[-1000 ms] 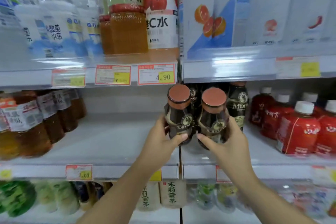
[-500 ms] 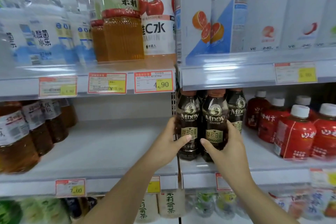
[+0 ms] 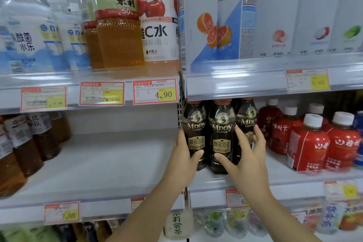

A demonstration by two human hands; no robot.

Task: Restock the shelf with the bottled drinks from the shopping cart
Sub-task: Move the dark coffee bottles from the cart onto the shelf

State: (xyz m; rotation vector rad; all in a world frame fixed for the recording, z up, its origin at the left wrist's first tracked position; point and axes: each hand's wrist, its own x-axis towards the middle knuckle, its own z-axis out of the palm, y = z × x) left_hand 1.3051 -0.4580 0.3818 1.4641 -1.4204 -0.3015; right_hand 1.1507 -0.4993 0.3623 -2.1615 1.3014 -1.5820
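A person's left hand is clamped on the left coffee bottle, thumb across its front. The right hand is wrapped around the right coffee bottle. The two bottles stand upright and touching on the middle shelf, just under the upper shelf's rail. A third coffee bottle stands just behind them, with red drink bottles near to the right.

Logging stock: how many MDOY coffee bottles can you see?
3, on the middle shelf: left bottle in the left hand, middle bottle in the right hand, right bottle behind its fingers. Others may hide behind.
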